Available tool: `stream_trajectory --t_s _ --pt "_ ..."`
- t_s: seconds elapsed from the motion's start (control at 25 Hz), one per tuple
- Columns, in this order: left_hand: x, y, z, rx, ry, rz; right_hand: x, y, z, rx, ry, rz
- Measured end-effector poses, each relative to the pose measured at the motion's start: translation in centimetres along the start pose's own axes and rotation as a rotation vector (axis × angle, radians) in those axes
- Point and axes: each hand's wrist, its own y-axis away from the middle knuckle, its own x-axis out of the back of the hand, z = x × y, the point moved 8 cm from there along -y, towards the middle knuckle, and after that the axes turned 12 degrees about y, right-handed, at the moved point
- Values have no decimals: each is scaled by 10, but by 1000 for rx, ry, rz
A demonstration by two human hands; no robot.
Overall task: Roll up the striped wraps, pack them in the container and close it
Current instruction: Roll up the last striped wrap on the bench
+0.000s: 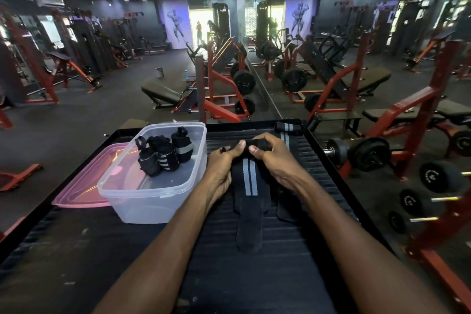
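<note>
A black wrap with two grey stripes [249, 183] lies lengthwise on the black ribbed platform [254, 275], its far end rolled into a short tube. My left hand [223, 163] and my right hand [271, 158] both grip that rolled end, thumbs on top. To the left stands a clear plastic container [153, 201] with three rolled wraps [163, 154] standing inside. Another striped wrap [288, 135] lies unrolled beyond and under my right hand. The pink lid [84, 186] lies flat left of the container.
The platform has a raised black rim [339, 160]. Dumbbells on a red rack [433, 186] stand close on the right. Red-and-black benches and weight machines [224, 84] fill the gym floor beyond, with a mirror wall ahead.
</note>
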Motion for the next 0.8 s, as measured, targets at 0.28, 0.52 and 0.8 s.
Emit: stream_trajectory --t_s 0.28,0.52,0.8 --pt "6 1 9 -73 -87 49 -6 1 8 -137 -46 -83" --pt "0 0 2 12 -52 0 5 2 -11 117 -34 -5" --pt "2 -1 13 -152 -213 -3 3 -4 4 -7 -22 -3"
